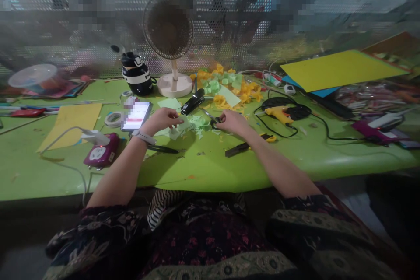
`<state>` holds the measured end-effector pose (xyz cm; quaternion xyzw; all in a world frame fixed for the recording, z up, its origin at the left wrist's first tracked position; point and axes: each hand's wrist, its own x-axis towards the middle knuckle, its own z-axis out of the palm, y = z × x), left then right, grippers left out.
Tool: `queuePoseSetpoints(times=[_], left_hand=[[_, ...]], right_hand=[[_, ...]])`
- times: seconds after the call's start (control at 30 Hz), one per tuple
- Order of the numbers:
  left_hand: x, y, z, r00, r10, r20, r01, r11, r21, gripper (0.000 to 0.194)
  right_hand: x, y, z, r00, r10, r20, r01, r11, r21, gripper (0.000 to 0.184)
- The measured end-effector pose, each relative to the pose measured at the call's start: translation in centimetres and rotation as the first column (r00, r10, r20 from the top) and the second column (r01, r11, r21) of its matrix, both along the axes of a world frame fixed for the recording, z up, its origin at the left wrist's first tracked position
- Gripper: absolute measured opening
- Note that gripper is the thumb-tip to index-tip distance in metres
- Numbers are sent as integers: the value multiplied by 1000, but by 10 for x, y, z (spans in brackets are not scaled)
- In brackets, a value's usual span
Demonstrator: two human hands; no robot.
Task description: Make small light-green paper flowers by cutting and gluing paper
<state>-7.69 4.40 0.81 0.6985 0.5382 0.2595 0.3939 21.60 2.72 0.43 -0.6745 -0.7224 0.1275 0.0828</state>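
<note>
My left hand [164,120] is closed with its fingertips on a small piece of pale green paper [182,120]. In my right hand [231,121] are black-handled scissors [215,120], their blades pointing up and left toward a black stapler [193,101]. Between the hands, pale green paper cuttings [197,123] lie scattered on the green tabletop [197,170]. Behind them is a heap of orange paper flowers [251,92] and folded green paper pieces [234,79]. A yellow-and-black box cutter [241,148] rests below my right wrist.
A lit phone [136,116], tape roll [113,119] and purple power adapter [101,153] stand left. A white fan [175,85] and dark bottle [136,76] are at the back. Right are a yellow glue gun [278,113] with coiled cable and yellow sheets [344,70].
</note>
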Motion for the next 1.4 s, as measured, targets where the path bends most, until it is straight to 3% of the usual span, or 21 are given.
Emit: queuePoseSetpoints(times=[0.13,0.23,0.4,0.57,0.8,1.0,1.13,1.4], left_hand=[[6,-5,7,999,49,-5,-50,998,-43,30],[13,-9,9,984,75,159,-59,993,-101,30],[23,-13,6,859,144,491,-49,978,-202,28],[27,-13,0,721,235,652,-97,966,-241,32],[34,-20,2,685,251,684,-116,965,-237,49],[40,-20,-3,637,299,710,-114,948,-297,28],[42,-19,-6,643,316,697,-85,935,-345,29],[46,-24,4,678,375,632,-134,909,-395,34]], right_hand=[[-2,-2,4,998,0,67,2,1000,-29,21],[-2,-3,6,996,16,85,-13,999,-32,19],[0,-4,8,994,18,112,-13,999,-49,20],[2,-6,10,992,4,130,3,999,-53,20],[1,-10,17,977,59,203,-47,997,-61,20],[2,-9,17,987,55,148,-38,993,-116,19],[3,-8,15,995,29,99,-19,994,-108,21],[4,-11,17,995,14,95,-6,996,-92,17]])
